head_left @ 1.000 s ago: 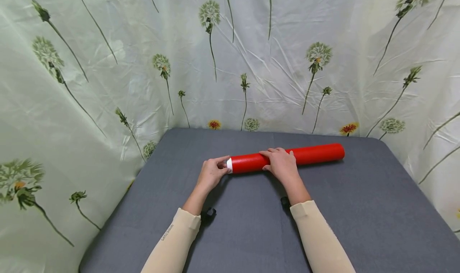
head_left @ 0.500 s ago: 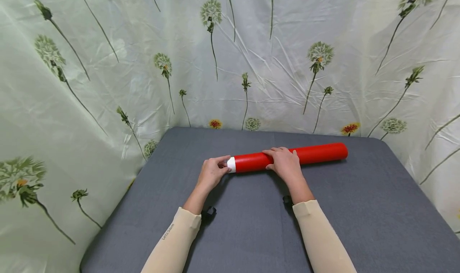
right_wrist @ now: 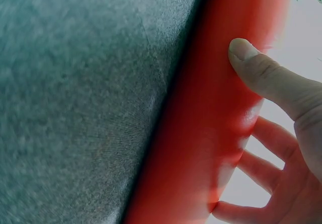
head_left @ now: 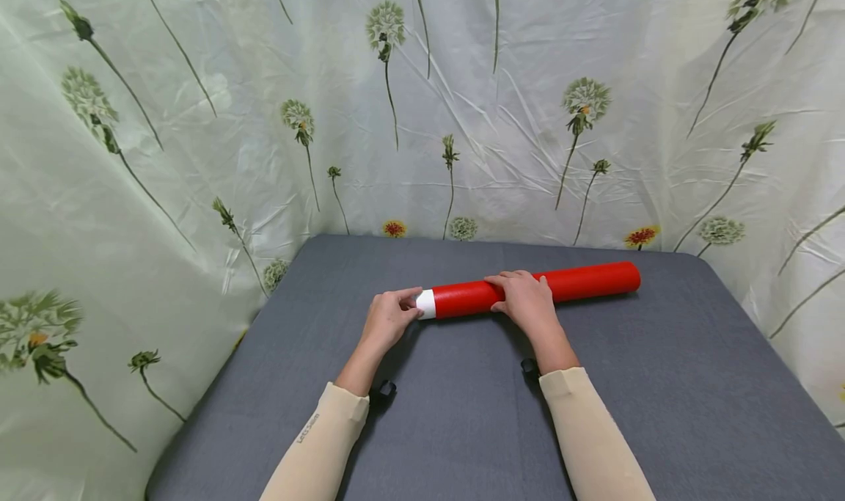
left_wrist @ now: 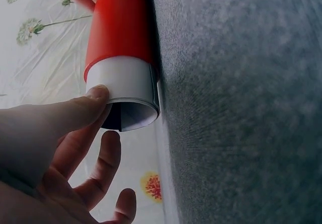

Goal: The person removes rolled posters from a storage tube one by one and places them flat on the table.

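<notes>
A long red tube (head_left: 590, 282) lies on its side across the grey surface. From its left end sticks out a white rolled sheet (head_left: 426, 304), whose hollow end and overlapping edge show in the left wrist view. My left hand (head_left: 385, 319) pinches the rim of this white roll between thumb and forefinger, the other fingers standing free below. Around the middle of the red tube, my right hand (head_left: 526, 304) grips with the thumb (right_wrist: 251, 63) on the near side and the fingers over the far side. How far the roll reaches inside the tube is hidden.
The grey padded tabletop (head_left: 449, 413) has rounded back corners. Behind and to the left hangs a pale curtain (head_left: 488, 119) printed with dandelions. A small black piece (head_left: 385, 391) shows at the left wrist and another black piece (head_left: 530, 370) at the right.
The red tube and my right hand have shifted slightly to the right. A wider band of white now shows at the tube's left end, while my left hand has stayed about where it was.
</notes>
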A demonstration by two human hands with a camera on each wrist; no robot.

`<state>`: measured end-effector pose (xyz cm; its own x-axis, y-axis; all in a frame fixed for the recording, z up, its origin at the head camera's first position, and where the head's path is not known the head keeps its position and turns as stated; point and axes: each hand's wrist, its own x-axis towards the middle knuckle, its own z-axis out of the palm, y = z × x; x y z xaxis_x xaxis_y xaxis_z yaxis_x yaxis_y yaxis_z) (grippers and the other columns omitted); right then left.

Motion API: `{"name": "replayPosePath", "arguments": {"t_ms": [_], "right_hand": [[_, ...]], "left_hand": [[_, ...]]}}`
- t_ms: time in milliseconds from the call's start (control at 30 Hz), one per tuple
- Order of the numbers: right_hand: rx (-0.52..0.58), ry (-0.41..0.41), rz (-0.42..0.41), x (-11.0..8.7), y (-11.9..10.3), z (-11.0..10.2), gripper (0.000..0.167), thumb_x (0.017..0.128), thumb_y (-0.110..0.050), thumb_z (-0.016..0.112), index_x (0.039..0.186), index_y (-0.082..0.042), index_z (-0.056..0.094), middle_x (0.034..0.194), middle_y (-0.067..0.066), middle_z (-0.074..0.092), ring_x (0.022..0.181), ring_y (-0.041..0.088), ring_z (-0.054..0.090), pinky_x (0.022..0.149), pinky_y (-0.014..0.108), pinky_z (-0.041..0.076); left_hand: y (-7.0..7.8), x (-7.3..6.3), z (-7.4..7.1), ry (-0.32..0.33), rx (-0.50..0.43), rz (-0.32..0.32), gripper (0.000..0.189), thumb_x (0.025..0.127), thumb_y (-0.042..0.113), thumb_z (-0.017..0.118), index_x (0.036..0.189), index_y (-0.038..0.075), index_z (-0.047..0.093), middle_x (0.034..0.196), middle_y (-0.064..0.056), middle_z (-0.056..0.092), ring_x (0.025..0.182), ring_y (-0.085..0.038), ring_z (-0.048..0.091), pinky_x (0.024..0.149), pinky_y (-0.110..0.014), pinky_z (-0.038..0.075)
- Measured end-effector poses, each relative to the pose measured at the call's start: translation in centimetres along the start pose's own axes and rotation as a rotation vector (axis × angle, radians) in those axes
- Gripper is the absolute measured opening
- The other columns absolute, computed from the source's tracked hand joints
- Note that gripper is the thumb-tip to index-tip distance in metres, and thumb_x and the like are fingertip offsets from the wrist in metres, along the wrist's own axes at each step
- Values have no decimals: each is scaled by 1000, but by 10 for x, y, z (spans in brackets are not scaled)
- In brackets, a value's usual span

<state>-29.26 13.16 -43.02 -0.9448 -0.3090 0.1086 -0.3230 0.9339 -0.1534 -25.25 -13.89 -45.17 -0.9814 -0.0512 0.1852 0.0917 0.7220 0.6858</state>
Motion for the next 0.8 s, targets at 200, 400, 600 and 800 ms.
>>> {"name": "replayPosePath", "arguments": {"t_ms": [200, 400, 600, 800], "right_hand": [[6, -4, 3, 0, 5, 0, 64, 91, -28, 85, 151, -26, 62, 152, 11, 63, 144, 39, 53, 118, 76, 32], [15, -2, 8, -1, 9, 0, 65, 91, -28, 84, 151, -25, 61, 152, 12, 63, 144, 40, 52, 119, 76, 31], [33, 9, 17, -2, 11, -2, 64, 90, -26, 85, 150, -24, 63, 150, 13, 64, 143, 40, 53, 119, 76, 31], [21, 4, 11, -3, 14, -3, 64, 91, -26, 85, 151, -23, 61, 151, 14, 63, 143, 41, 52, 118, 77, 31]], "left_hand": [[0, -2, -1, 6, 1, -5, 41, 89, 12, 86, 129, 18, 79, 97, -3, 82, 85, -17, 71, 72, -28, 50], [-1, -2, -1, 12, 25, -13, 41, 89, 13, 86, 129, 20, 79, 97, -2, 82, 87, -17, 71, 75, -30, 51], [-1, -2, -1, 21, 38, -16, 42, 89, 13, 86, 129, 20, 79, 97, -2, 82, 86, -18, 70, 74, -30, 50], [-2, -1, -1, 25, 52, -18, 42, 88, 14, 86, 129, 20, 79, 96, -1, 82, 85, -18, 70, 73, -30, 49]]}}
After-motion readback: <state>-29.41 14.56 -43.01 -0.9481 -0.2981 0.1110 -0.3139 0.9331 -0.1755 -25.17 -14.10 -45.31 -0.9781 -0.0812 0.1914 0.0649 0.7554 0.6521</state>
